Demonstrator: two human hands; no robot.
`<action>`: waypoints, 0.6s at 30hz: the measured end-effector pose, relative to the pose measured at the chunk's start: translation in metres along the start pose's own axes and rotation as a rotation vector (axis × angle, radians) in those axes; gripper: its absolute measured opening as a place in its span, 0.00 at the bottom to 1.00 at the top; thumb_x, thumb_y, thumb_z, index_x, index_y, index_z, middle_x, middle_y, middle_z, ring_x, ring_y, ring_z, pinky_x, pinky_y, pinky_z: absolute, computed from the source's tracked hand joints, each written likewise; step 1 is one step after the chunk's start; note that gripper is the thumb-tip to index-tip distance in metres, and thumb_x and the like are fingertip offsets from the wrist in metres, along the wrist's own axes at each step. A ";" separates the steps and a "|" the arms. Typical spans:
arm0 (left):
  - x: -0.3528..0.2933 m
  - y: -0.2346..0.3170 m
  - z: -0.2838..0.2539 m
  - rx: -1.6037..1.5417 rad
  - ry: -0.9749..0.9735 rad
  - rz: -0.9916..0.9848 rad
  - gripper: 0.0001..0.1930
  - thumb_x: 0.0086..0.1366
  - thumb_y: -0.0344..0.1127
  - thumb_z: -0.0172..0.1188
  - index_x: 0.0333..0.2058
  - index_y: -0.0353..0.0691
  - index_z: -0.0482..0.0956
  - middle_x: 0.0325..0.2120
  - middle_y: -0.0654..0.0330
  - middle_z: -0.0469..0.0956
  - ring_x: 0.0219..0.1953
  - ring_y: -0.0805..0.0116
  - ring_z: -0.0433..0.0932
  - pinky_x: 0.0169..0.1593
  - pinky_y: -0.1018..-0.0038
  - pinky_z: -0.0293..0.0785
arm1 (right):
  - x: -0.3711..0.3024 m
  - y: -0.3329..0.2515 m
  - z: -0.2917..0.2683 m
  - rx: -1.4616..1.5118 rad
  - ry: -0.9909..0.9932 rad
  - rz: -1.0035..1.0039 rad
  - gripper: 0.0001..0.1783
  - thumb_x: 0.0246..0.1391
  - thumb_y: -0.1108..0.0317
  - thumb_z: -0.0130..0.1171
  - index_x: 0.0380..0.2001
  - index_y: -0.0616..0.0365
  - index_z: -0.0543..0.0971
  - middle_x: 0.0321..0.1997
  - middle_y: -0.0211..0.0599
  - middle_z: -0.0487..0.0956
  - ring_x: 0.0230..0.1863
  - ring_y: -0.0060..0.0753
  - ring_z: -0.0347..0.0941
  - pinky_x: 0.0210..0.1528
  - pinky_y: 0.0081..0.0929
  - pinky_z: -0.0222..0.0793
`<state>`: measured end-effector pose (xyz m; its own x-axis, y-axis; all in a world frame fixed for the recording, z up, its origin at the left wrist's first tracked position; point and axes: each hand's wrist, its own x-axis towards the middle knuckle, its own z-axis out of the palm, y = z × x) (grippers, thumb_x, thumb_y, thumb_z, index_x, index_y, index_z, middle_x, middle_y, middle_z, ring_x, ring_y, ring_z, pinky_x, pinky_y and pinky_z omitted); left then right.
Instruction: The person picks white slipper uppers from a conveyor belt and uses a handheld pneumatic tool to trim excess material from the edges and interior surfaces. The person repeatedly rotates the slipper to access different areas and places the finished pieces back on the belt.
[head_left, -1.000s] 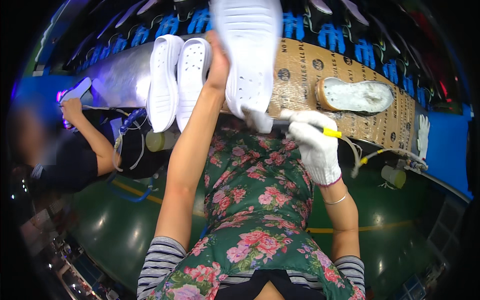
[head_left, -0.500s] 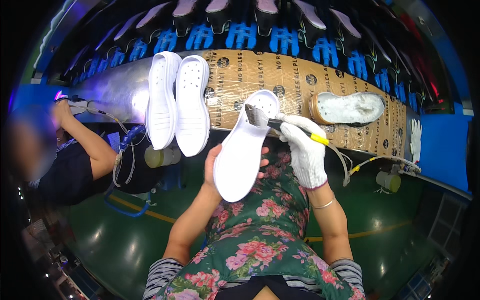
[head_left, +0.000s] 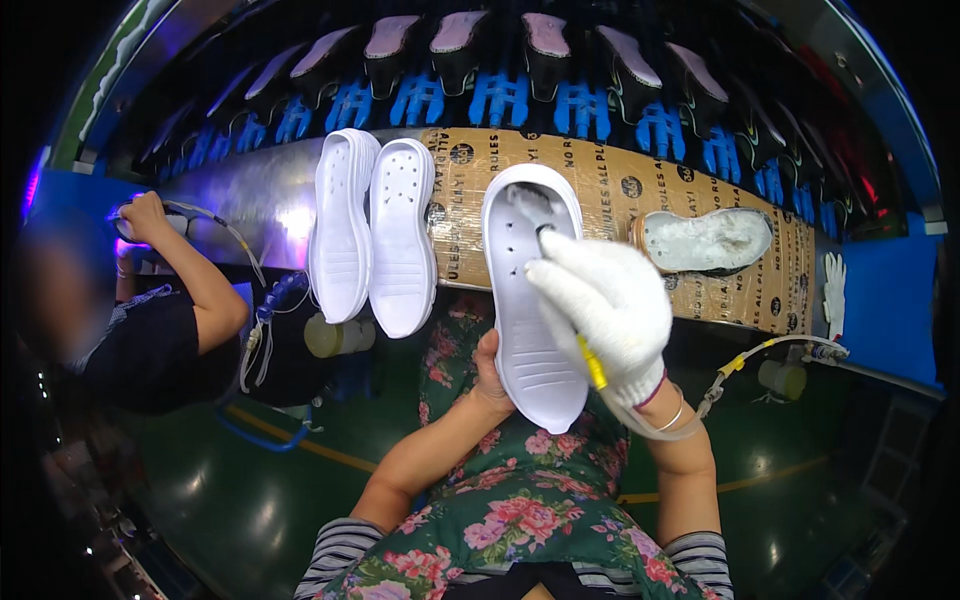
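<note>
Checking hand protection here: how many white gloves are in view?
2: a worn glove on the right hand, a loose glove right of the cardboard. Others may be hidden.

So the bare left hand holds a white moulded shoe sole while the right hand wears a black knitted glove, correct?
Not quite: the head view shows the right hand in a white knitted glove; the bare left hand does hold the white moulded shoe sole.

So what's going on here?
The bare left hand holds a white shoe sole, while the gloved right hand holds a hose-connected brush inside the sole's far end. Two more white soles lie side by side on the bench to the left; a smeared, brown-edged sole rests on the cardboard to the right.
</note>
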<state>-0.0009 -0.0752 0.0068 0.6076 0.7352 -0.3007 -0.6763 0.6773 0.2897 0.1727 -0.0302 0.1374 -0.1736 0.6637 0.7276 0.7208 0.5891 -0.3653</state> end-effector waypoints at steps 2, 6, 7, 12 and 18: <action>0.000 -0.005 -0.009 0.006 -0.016 0.006 0.52 0.60 0.68 0.66 0.75 0.46 0.60 0.70 0.52 0.71 0.70 0.51 0.72 0.74 0.50 0.67 | -0.008 -0.008 0.003 0.044 -0.045 -0.004 0.26 0.40 0.73 0.69 0.48 0.58 0.87 0.49 0.47 0.88 0.46 0.50 0.86 0.47 0.43 0.82; 0.006 -0.007 -0.034 -0.122 0.068 -0.019 0.50 0.64 0.74 0.58 0.75 0.47 0.61 0.70 0.51 0.70 0.70 0.51 0.71 0.75 0.51 0.64 | -0.019 -0.023 0.012 0.288 -0.068 0.083 0.20 0.43 0.75 0.70 0.44 0.52 0.89 0.47 0.43 0.89 0.43 0.45 0.86 0.44 0.38 0.82; 0.004 0.002 -0.018 -0.021 0.073 0.047 0.50 0.64 0.77 0.55 0.75 0.48 0.61 0.70 0.51 0.69 0.70 0.52 0.71 0.75 0.51 0.65 | -0.019 -0.019 0.009 0.376 -0.042 0.159 0.19 0.44 0.75 0.70 0.43 0.51 0.89 0.47 0.42 0.89 0.43 0.44 0.86 0.45 0.38 0.82; 0.008 0.012 -0.016 0.084 -0.029 0.082 0.53 0.65 0.77 0.55 0.77 0.48 0.56 0.72 0.52 0.66 0.70 0.51 0.70 0.75 0.50 0.65 | -0.025 -0.008 0.018 0.175 0.069 0.076 0.20 0.44 0.73 0.70 0.44 0.53 0.88 0.49 0.42 0.88 0.45 0.47 0.86 0.46 0.40 0.82; 0.034 0.021 -0.008 -0.461 -0.343 0.218 0.50 0.70 0.80 0.43 0.79 0.53 0.51 0.76 0.54 0.58 0.75 0.51 0.62 0.76 0.47 0.61 | -0.029 -0.003 0.012 0.635 0.066 0.206 0.17 0.43 0.75 0.73 0.40 0.57 0.88 0.45 0.43 0.88 0.41 0.46 0.85 0.43 0.38 0.80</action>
<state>0.0020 -0.0359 -0.0045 0.4828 0.8741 0.0526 -0.8640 0.4853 -0.1343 0.1674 -0.0457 0.1104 -0.0187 0.7741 0.6328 0.1967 0.6234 -0.7567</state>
